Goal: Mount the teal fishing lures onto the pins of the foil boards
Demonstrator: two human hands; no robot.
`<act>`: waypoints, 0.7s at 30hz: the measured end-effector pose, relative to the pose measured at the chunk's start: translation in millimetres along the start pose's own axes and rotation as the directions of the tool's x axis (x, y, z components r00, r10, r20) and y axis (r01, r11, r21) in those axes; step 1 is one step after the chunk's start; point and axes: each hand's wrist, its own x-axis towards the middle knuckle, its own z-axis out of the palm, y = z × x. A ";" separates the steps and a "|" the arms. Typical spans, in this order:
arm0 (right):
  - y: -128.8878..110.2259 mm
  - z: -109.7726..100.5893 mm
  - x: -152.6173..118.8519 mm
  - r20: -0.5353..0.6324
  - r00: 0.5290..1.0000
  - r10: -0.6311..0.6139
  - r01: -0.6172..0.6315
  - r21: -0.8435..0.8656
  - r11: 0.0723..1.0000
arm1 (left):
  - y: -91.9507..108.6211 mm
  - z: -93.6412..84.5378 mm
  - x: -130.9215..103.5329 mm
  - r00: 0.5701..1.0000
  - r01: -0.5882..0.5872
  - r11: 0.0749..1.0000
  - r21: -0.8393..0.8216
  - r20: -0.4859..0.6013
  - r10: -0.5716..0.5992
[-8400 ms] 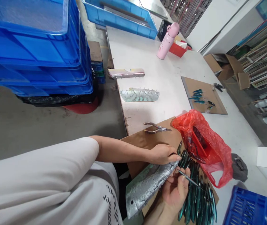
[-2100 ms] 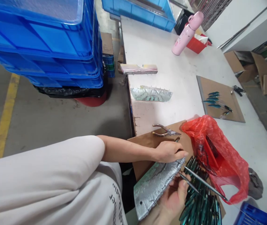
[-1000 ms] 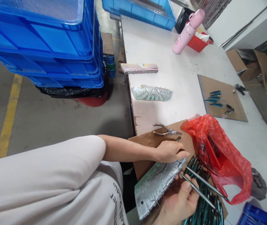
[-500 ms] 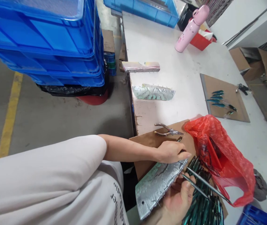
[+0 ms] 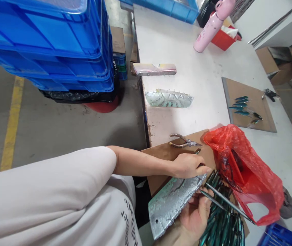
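A silver, crackle-painted board [image 5: 171,205] with small pins along its edge is held at a slant over the table's near edge. My left hand [image 5: 189,165] grips its upper end, fingertips at the corner. My right hand [image 5: 197,215] is under the board's lower side and pinches two thin dark green lure-like sticks [image 5: 225,202] that point right. A pile of several similar green sticks [image 5: 223,229] lies just right of that hand on a brown cardboard sheet [image 5: 161,153].
Pliers [image 5: 184,141] lie on the cardboard beyond my left hand. A red plastic bag [image 5: 248,177] sits to the right. Two more pinned boards [image 5: 169,99] lie farther up the white table, along with a second cardboard [image 5: 248,102] and a pink bottle [image 5: 210,27]. Blue crates [image 5: 48,44] are stacked at left.
Both hands stay on the silver board. My right hand's fingers have shifted slightly on the two thin sticks, and the view has drifted a little.
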 end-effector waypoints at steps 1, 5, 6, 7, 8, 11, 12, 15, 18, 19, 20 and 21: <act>-0.2 -0.6 0.5 0.001 1.000 -0.003 0.003 -0.007 1.000 | 0.2 -0.3 -0.1 1.000 0.001 1.000 -0.002 0.002 -0.001; -2.2 3.4 -3.4 -0.013 0.998 -0.058 0.058 -0.048 0.997 | 0.3 -0.7 -0.2 1.000 0.001 1.000 -0.014 0.000 -0.001; -2.7 5.9 -6.3 -0.018 0.995 -0.093 0.092 -0.071 0.993 | 0.2 -0.7 -0.3 1.000 -0.001 1.000 -0.015 -0.001 0.001; -3.0 8.6 -9.4 -0.019 0.990 -0.142 0.140 -0.098 0.985 | 0.0 -0.6 -0.3 1.000 -0.002 1.000 -0.014 -0.004 0.002; -3.2 11.1 -12.6 -0.014 0.980 -0.196 0.193 -0.127 0.973 | -0.2 -0.5 -0.3 1.000 -0.003 1.000 -0.013 -0.006 0.003; -2.4 14.3 -17.8 0.010 0.954 -0.300 0.298 -0.162 0.941 | -0.9 0.3 -0.5 1.000 -0.007 1.000 -0.013 -0.007 0.007; -2.0 13.5 -17.5 0.007 0.958 -0.287 0.285 -0.149 0.947 | -1.2 0.7 -0.5 1.000 -0.008 1.000 -0.015 -0.004 0.008; -0.9 7.2 -11.8 -0.026 0.983 -0.183 0.179 -0.101 0.979 | -1.7 1.6 -0.3 1.000 -0.006 1.000 -0.019 -0.001 0.006; -0.3 0.4 -5.0 -0.019 0.993 -0.114 0.112 -0.076 0.991 | -1.9 1.9 0.0 1.000 -0.002 1.000 -0.019 -0.007 0.002; -0.1 -1.1 -3.5 -0.009 0.995 -0.104 0.103 -0.072 0.992 | -2.0 1.9 0.1 1.000 -0.002 1.000 -0.020 -0.009 0.002; 0.2 -2.2 -2.4 0.000 0.996 -0.092 0.092 -0.068 0.993 | -2.1 2.0 0.1 1.000 -0.004 1.000 -0.021 -0.010 0.004; 0.5 -2.9 -1.7 0.007 0.996 -0.086 0.086 -0.064 0.994 | -2.2 2.1 0.1 1.000 -0.006 1.000 -0.021 -0.012 0.006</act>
